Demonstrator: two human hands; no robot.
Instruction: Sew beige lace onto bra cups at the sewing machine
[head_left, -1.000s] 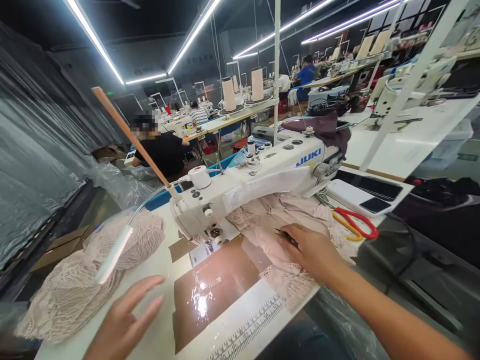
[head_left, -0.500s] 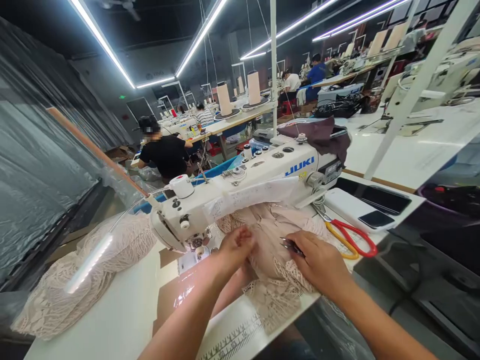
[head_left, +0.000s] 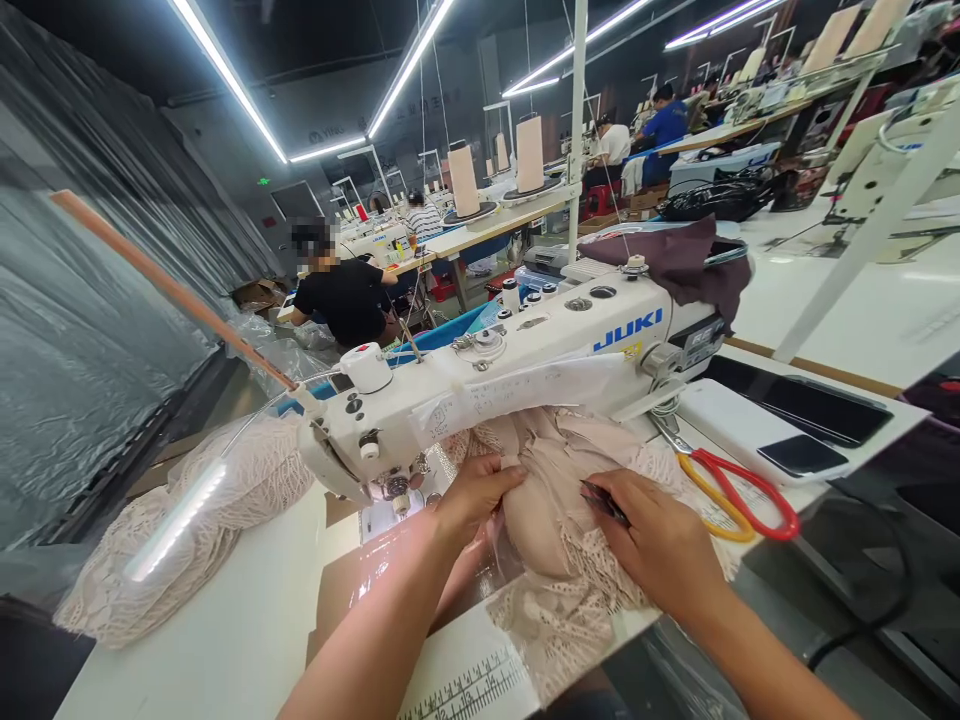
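My left hand (head_left: 469, 500) is closed, thumb against fingers, pinching the edge of a beige garment with lace trim (head_left: 551, 500). My right hand (head_left: 660, 535) grips small dark thread snips (head_left: 604, 502), their tips pointing left over the cloth. The garment lies bunched under the arm of a white sewing machine (head_left: 517, 345), and its lace part (head_left: 551, 625) spreads to the table's front edge. Left of my left hand is the machine's needle area (head_left: 397, 490), lit by a small lamp. My fingers cover part of the pinched cloth.
Scissors with red and yellow handles (head_left: 739, 495) lie right of my right hand, by a white box with a phone (head_left: 802, 455) on it. A lace bundle (head_left: 195, 530) sits on the left. A ruler strip (head_left: 465, 690) runs along the front edge. Co-workers sit farther back.
The view has shifted, so the machine and scissors appear farther right. My left thumb now shows stretched out along the cloth. The snips remain in my right hand.
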